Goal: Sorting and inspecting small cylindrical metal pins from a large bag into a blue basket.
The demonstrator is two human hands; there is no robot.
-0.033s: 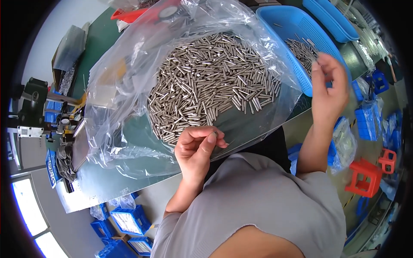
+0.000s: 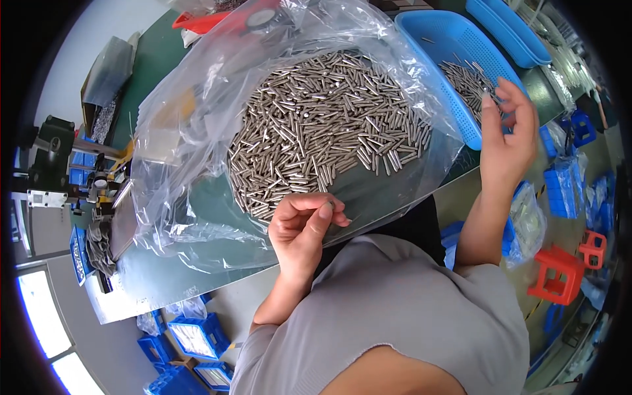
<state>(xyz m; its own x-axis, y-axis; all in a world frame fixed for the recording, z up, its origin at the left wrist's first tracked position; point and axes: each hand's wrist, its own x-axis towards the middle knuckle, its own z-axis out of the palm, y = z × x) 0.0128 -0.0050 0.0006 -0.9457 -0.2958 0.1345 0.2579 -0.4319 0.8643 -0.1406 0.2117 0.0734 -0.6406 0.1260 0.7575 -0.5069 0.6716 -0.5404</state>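
A broad heap of short metal pins (image 2: 329, 118) lies on a spread clear plastic bag (image 2: 204, 224). At the heap's near edge my left hand (image 2: 303, 227) is closed, thumb pressed to the fingertips. What it pinches, if anything, is too small to make out. My right hand (image 2: 510, 135) is over the near right side of a blue perforated basket (image 2: 421, 49), its thumb and fingers apart and no pin visible between them. Beneath those fingers, a smaller pile of slim metal pins (image 2: 467, 82) rests in the basket.
The green table (image 2: 158, 280) ends just in front of me. Another blue basket (image 2: 510, 29) sits at the far right. Black metal equipment (image 2: 52, 158) stands at the left. Blue crates (image 2: 201, 336) and a red stool (image 2: 556, 276) are on the floor.
My right hand's thumb and fingers have spread apart, and the hand has shifted slightly to the right over the basket. My left hand keeps its pinch in nearly the same place.
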